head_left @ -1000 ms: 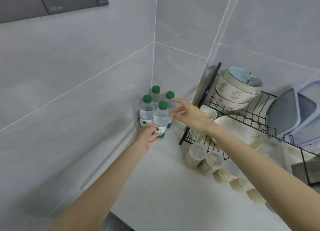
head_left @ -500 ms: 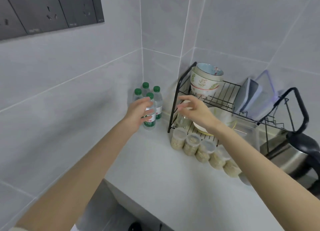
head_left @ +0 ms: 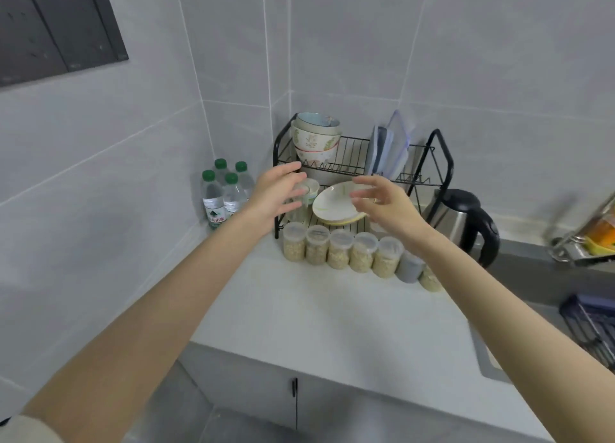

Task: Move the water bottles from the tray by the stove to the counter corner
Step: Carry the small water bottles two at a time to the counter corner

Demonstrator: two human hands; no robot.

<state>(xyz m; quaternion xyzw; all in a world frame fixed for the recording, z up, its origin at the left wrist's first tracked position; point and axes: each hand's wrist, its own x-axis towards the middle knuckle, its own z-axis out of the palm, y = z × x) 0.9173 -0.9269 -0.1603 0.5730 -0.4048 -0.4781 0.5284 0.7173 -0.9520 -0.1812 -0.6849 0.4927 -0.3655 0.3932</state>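
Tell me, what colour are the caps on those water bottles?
Green caps on all four water bottles, shown in the head view.

Bottle labels (head_left: 215,215) blurred, unreadable.

water bottles (head_left: 213,200), label print too blurred

Bright, even light w/ soft shadows; my 2 hands blur w/ motion, and wall lines bow near edges.
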